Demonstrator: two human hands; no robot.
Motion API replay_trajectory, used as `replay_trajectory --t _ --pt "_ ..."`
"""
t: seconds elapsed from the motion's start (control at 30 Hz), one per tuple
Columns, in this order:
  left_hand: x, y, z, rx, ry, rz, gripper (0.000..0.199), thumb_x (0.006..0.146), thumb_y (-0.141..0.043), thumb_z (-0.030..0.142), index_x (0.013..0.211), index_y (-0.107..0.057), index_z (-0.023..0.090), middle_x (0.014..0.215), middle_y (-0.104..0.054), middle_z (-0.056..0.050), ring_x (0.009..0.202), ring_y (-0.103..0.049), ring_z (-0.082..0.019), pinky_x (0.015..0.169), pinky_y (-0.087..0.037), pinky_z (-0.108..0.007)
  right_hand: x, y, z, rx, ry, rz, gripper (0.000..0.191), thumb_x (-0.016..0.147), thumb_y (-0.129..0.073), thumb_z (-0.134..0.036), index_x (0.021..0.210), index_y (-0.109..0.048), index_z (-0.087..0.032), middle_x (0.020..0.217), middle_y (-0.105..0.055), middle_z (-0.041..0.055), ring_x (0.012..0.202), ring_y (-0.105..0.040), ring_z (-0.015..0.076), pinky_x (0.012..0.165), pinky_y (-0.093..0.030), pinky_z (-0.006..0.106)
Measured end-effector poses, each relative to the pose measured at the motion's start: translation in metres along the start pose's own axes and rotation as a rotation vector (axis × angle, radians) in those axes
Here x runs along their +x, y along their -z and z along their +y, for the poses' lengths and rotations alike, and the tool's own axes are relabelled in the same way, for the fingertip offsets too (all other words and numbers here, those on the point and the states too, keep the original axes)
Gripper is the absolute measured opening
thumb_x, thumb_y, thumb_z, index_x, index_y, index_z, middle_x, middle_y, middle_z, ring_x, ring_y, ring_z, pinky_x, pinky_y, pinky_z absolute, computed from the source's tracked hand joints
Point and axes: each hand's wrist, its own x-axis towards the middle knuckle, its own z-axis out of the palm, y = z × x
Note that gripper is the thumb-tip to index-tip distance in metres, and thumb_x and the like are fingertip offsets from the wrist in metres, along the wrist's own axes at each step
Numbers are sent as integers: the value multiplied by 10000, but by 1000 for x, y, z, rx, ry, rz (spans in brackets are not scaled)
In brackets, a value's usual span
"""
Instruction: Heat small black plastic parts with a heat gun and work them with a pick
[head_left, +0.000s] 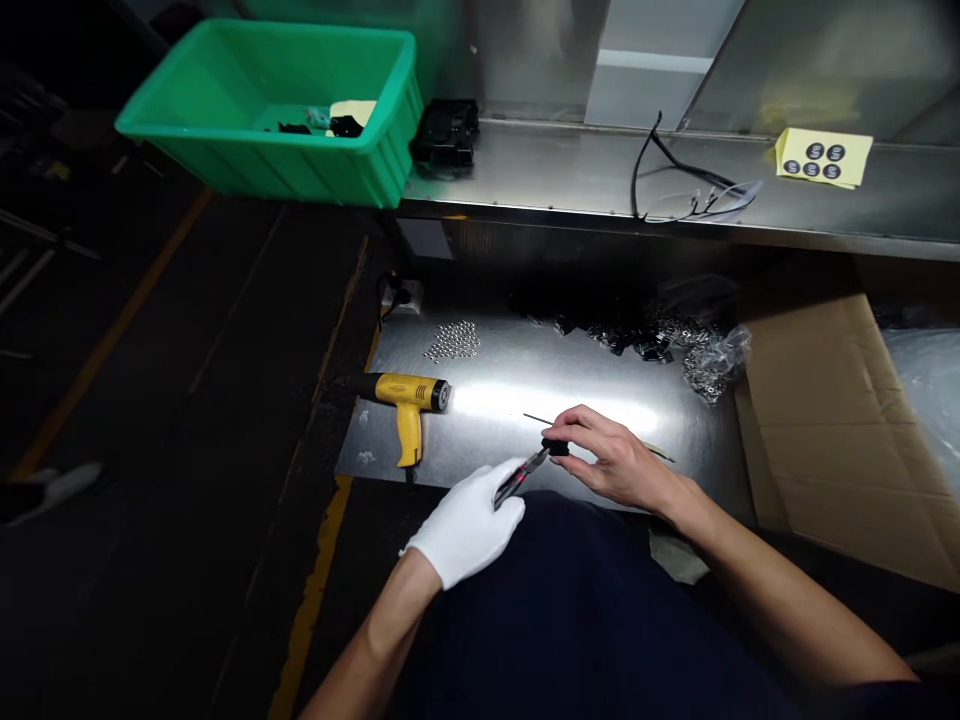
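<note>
My left hand [472,525], in a white glove, is closed around a pair of pliers [517,482] with dark and red handles. The pliers' jaws point up and right and meet a small black part [556,447]; whether they grip it I cannot tell. Bare and pinched, my right hand [611,455] holds that black part between thumb and fingers. A thin dark rod [537,419] lies or sticks out just left of the right fingertips. Behind the right wrist shows a thin yellow and dark strip [659,452], partly hidden.
A yellow heat gun [409,405] lies left on the metal table [495,375]. Beyond it are small shiny nuts [454,340], black parts [615,335] and bagged metal pieces [712,365]. A cardboard box [832,400] stands right. The shelf [540,165] bears a green bin [262,165], glasses [694,190] and stickers [823,158].
</note>
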Motion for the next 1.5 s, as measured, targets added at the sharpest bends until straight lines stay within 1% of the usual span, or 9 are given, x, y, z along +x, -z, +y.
replay_trajectory --t 0.5,0.7,0.83,1.0,1.2,1.3,1.37,1.43,1.5 --pt "1 -4 4 -7 -44 -20 392 919 -521 251 1245 -738 239 1042 -774 -74 984 -709 -271 908 -537 -361 9 5 3 7 86 -199 312 966 -697 -171 1277 -702 -193 1164 -717 129 1023 -709 266 850 -597 398" --pt "-2 -3 14 -101 -42 -63 345 928 -485 224 1154 -745 221 950 -765 -22 885 -684 -227 844 -524 -322 8 9 1 85 92 -196 336 956 -704 -143 1285 -662 -195 1127 -733 98 991 -716 231 851 -583 359" --pt "-5 -8 13 -159 -21 -19 300 926 -487 217 1102 -730 228 927 -739 -5 896 -671 -220 851 -505 -314 6 12 -4 129 90 -166 307 953 -707 -146 1253 -661 -196 1123 -742 92 997 -721 219 853 -579 333" --pt "-4 -12 7 -167 18 -27 155 891 -520 215 882 -674 219 802 -674 5 776 -612 -203 719 -459 -294 0 5 -2 157 63 -120 279 953 -704 -161 1227 -672 -205 1115 -748 94 990 -727 221 846 -584 338" --pt "-4 -34 -7 -146 129 1 193 940 -534 321 793 -603 215 715 -573 25 687 -518 -166 644 -393 -276 -6 0 3 177 42 -154 272 973 -697 -211 1244 -680 -222 1113 -750 93 993 -723 227 849 -587 358" --pt "-3 -46 -15 -152 155 53 283 969 -544 416 771 -566 214 690 -555 30 667 -506 -159 635 -385 -274 -7 -8 4 187 3 -165 334 986 -700 -271 1316 -657 -234 1177 -742 93 1060 -713 223 910 -584 363" --pt "-2 -50 -19 -172 144 97 298 980 -545 435 783 -572 213 700 -578 26 674 -520 -161 645 -392 -274 -9 -19 11 189 -60 -133 500 956 -746 -352 1419 -586 -249 1312 -701 108 1173 -680 235 1000 -563 393" --pt "-3 -50 -25 -200 130 146 310 985 -554 456 801 -594 210 715 -600 18 694 -540 -165 670 -408 -277 -14 -35 26 171 -162 -95 662 915 -786 -428 1489 -514 -241 1436 -628 131 1239 -648 268 1050 -544 455" --pt "-4 -49 -32 -245 149 191 352 985 -561 499 799 -609 203 714 -605 10 692 -549 -167 678 -421 -281 -23 -51 47 125 -302 -82 621 938 -754 -437 1471 -527 -212 1445 -610 141 1205 -660 291 1013 -560 513"
